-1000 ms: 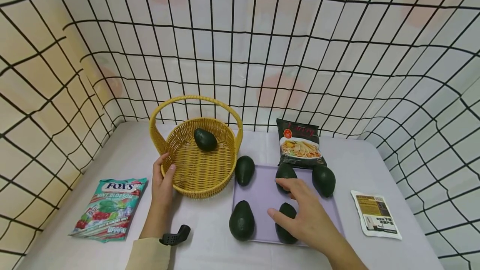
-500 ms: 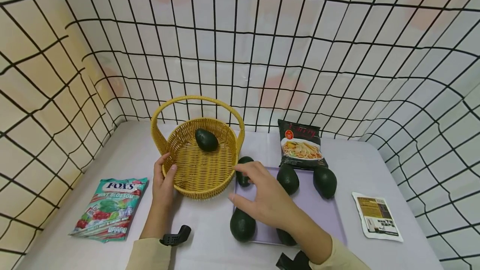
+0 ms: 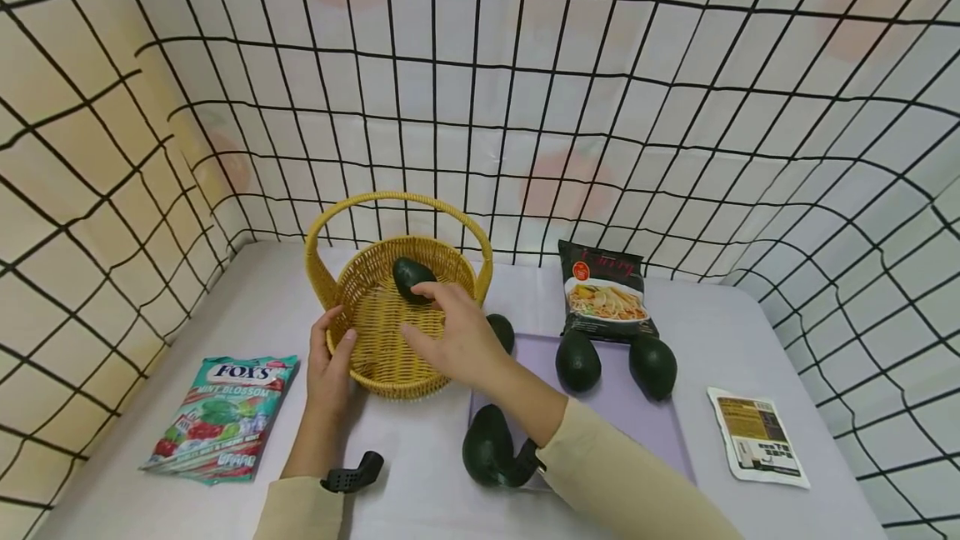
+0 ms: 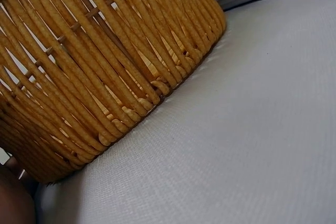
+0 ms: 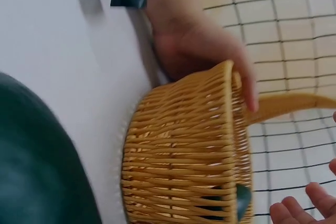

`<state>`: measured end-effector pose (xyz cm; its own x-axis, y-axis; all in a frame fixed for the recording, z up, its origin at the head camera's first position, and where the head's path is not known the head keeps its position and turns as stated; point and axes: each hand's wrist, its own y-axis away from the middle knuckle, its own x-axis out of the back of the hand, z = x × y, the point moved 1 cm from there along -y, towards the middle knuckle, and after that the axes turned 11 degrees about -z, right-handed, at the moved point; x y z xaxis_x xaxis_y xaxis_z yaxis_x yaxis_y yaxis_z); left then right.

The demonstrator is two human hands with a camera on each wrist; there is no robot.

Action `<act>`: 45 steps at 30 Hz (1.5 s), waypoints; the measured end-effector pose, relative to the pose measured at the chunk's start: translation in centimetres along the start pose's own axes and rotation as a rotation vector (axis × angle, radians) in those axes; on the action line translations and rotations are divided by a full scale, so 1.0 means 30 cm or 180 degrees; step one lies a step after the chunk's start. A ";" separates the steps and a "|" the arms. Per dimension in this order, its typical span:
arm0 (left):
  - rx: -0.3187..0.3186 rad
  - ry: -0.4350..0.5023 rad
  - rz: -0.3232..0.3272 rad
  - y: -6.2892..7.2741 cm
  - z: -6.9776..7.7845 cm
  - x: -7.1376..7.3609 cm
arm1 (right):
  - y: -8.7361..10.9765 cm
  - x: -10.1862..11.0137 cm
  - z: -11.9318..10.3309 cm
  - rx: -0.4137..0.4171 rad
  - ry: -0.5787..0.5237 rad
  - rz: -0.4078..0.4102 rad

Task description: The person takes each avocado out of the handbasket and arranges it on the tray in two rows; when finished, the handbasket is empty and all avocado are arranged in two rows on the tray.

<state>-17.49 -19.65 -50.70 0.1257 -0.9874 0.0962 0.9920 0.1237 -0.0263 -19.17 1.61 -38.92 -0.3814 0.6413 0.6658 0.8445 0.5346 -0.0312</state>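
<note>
My left hand [image 3: 327,373] grips the left rim of a yellow wicker basket [image 3: 382,386], thumb inside and fingers outside. One dark green avocado [image 3: 407,273] lies in the basket towards the back. Over the basket is my right hand [image 3: 467,338], thumb and fingers spread apart with nothing between them; its fingertips overlap that avocado in the head view. In the right wrist view its fingers [image 5: 315,203] stretch beyond the basket wall. Several avocados, one of them at the front left [image 3: 486,440], rest on or at the edge of a lilac tray [image 3: 637,423]. My right forearm hides the tray's front part.
A black noodle packet [image 3: 603,294] lies behind the tray. On its right is a white and brown pouch [image 3: 757,436]. A green candy bag [image 3: 221,419] lies at far left. Black wire mesh [image 3: 517,69] encloses the table's back and sides. The basket's tall handle [image 3: 397,196] arches over it.
My right hand has moved left from above the tray to over the basket, fingers spread throughout. The left hand keeps its hold on the basket rim.
</note>
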 end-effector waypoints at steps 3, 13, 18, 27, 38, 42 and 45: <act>-0.0024 -0.0017 0.0014 0.002 -0.003 0.005 | -0.054 -0.022 0.010 -0.0008 -0.0071 0.0025; -0.0005 -0.0001 -0.0015 0.000 0.008 -0.003 | -0.223 -0.072 0.078 -0.0346 -0.0300 0.0072; -0.0019 -0.0048 -0.0035 -0.003 0.014 -0.004 | -0.288 -0.086 0.126 -0.0563 -0.0288 0.0266; -0.0066 -0.0006 -0.0021 -0.004 0.000 -0.013 | -0.323 -0.117 0.200 -0.0700 -0.0293 0.0326; -0.0080 -0.0037 -0.0013 -0.006 -0.003 -0.007 | -0.345 -0.148 0.219 -0.0820 -0.0200 -0.0070; -0.0080 0.0008 0.0008 -0.004 -0.001 -0.005 | -0.352 -0.154 0.219 -0.0785 -0.0186 -0.0035; -0.0064 0.0021 0.0024 -0.001 0.002 -0.006 | -0.352 -0.159 0.217 -0.0760 -0.0208 0.0042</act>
<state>-17.53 -19.47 -50.65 0.1331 -0.9871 0.0894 0.9905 0.1293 -0.0472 -28.72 -3.52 -46.63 -0.3867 0.6858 0.6165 0.9116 0.3856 0.1428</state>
